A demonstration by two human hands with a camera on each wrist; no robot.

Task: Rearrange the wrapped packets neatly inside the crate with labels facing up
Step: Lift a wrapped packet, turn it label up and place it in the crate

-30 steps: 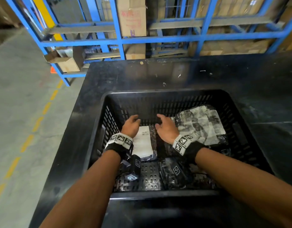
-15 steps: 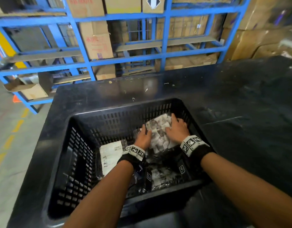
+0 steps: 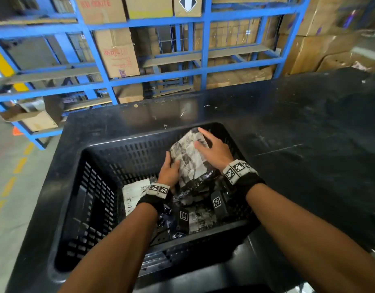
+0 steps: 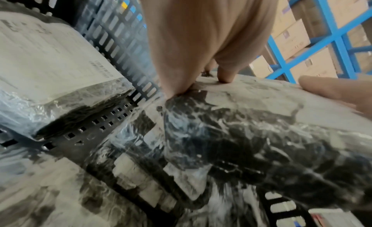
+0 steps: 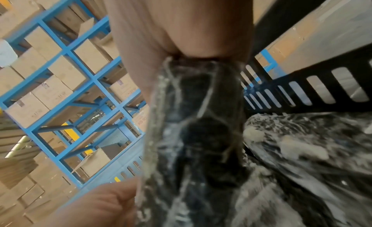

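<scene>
A black slotted crate [image 3: 93,197] stands on a black table [image 3: 298,132]. Both hands hold one plastic-wrapped packet [image 3: 190,163] with a torn whitish label, tilted up near the crate's far right corner. My left hand [image 3: 169,172] grips its near left edge, thumb on top. My right hand [image 3: 211,151] grips its right edge, fingers spread over the label. In the left wrist view the thumb presses into the packet [image 4: 251,119]. The right wrist view shows its edge [image 5: 201,135] in the palm. A packet with a clean white label [image 3: 133,195] lies flat, label up, to the left. More wrapped packets [image 3: 200,218] lie beneath.
Blue steel racking [image 3: 203,77] loaded with cardboard boxes [image 3: 116,58] stands behind the table. The left half of the crate floor is bare. To the left lies grey concrete floor with a dashed yellow line [image 3: 11,182].
Both hands left the white-label packet on the left, moved right to the torn-label packet, took hold of it and lifted it, tilted, toward the far right corner.
</scene>
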